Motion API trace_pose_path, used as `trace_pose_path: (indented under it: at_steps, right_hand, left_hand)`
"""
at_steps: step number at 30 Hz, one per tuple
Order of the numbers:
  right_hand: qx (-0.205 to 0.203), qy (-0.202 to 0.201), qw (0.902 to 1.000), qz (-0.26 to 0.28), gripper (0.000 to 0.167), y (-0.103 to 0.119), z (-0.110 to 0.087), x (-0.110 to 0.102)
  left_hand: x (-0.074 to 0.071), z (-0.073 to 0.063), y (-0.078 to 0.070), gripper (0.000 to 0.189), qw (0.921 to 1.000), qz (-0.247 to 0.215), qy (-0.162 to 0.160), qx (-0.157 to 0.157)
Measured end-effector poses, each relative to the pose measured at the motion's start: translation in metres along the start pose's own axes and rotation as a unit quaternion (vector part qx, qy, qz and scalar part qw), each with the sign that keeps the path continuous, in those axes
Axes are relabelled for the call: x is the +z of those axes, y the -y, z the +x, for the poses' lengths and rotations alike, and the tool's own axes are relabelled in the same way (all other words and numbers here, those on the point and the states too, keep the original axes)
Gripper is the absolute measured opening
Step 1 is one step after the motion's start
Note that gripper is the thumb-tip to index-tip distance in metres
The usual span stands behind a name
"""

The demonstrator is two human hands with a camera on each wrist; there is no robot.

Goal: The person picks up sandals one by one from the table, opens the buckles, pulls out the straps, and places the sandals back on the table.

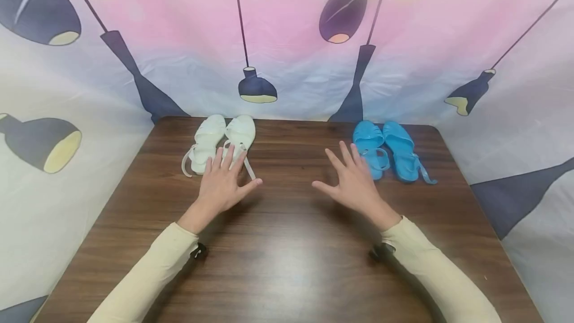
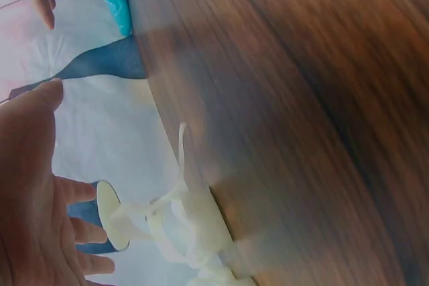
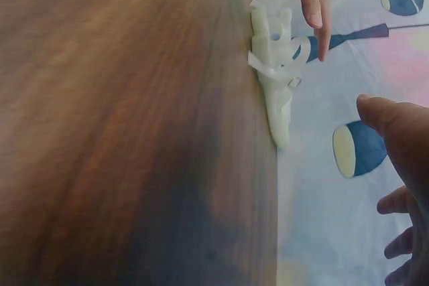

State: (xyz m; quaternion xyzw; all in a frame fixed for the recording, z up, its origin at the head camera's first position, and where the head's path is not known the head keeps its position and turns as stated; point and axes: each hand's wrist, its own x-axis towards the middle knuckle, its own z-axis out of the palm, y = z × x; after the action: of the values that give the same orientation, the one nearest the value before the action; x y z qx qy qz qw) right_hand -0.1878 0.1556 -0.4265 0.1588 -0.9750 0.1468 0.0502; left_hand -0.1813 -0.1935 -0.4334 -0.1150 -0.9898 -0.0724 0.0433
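Observation:
A pair of white sandals [image 1: 207,136] with loose straps sits at the back left of the wooden table. My left hand [image 1: 221,183] hovers over the table just in front of them, fingers spread and holding nothing. At the back right lies a pair of blue sandals [image 1: 399,143], one strap trailing onto the wood. Palm down, my right hand [image 1: 356,183] hangs in front of the blue pair with its fingers spread; it partly covers the inner sandal in the head view. In the left wrist view the white sandals [image 2: 201,226] are apart from my fingers.
The dark wooden table [image 1: 287,223] reaches back to a cloth backdrop [image 1: 296,14] printed with hanging lamps. More of this cloth stands along the left and right sides. Small dark devices are strapped at both wrists, under the cream sleeves [image 1: 148,273].

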Motion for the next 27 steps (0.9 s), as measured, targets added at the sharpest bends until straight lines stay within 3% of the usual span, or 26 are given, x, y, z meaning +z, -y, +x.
trace_pose_path:
  at_steps: [5,13,21,27]
  right_hand:
    - [-0.021,0.010,0.9995,0.020,0.099,0.016,0.019,-0.003]
    - [-0.053,0.039,0.9968,0.045,0.093,0.042,0.050,-0.002]
    - [-0.091,0.043,0.9920,0.076,0.082,0.069,0.088,0.015]
    - [-0.126,0.042,0.9856,0.105,0.073,0.090,0.112,0.035]
  left_hand:
    - [-0.007,0.004,0.012,0.086,0.9993,-0.014,-0.032,0.011]
    - [-0.016,0.019,0.044,0.071,0.9955,-0.023,-0.079,0.045]
    - [-0.019,0.041,0.077,0.060,0.9934,-0.094,-0.051,0.041]
    - [-0.019,0.055,0.094,0.051,0.9898,-0.127,-0.043,0.048]
